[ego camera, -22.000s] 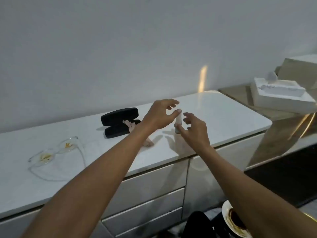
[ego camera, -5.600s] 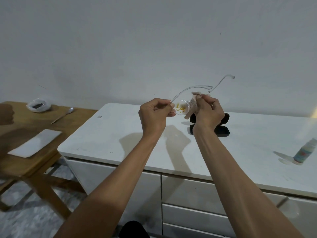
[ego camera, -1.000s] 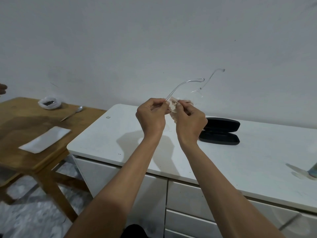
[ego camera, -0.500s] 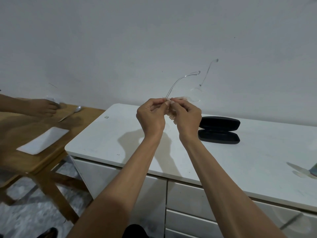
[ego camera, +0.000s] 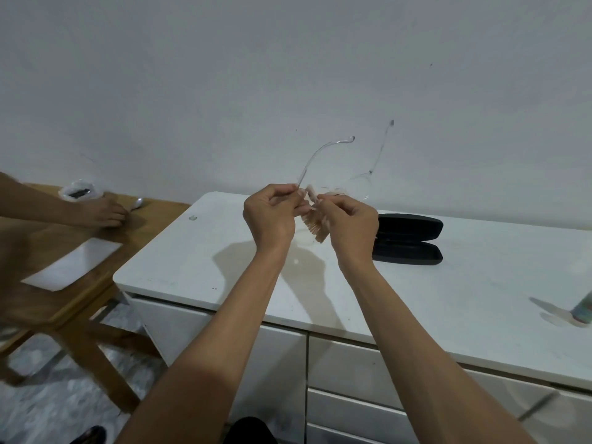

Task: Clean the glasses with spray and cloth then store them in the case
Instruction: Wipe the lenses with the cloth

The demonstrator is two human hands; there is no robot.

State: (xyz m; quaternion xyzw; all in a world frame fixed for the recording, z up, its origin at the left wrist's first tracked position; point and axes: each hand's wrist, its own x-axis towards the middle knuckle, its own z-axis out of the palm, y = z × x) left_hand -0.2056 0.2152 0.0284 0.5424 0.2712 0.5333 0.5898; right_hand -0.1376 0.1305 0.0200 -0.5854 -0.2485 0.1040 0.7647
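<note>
I hold the clear-framed glasses (ego camera: 360, 184) in the air above the white cabinet top (ego camera: 464, 277), temples pointing up and away. My left hand (ego camera: 270, 216) pinches the frame at the left lens. My right hand (ego camera: 349, 224) pinches the beige cloth (ego camera: 315, 224) against that lens; the lens itself is hidden by cloth and fingers. The black glasses case (ego camera: 407, 238) lies open on the cabinet top just right of my right hand. The spray bottle (ego camera: 583, 307) stands at the far right edge of the view, mostly cut off.
A wooden table (ego camera: 41, 277) stands left of the cabinet with a white sheet (ego camera: 73, 264), a spoon (ego camera: 137, 203) and a small plastic bag (ego camera: 78, 192). Another person's hand (ego camera: 102, 211) rests on that table. Drawers run below the cabinet top.
My hands stay together at the left lens, the cloth shifting slightly as it rubs. The glasses tilted a little. The other person's hand slid right along the wooden table toward the spoon.
</note>
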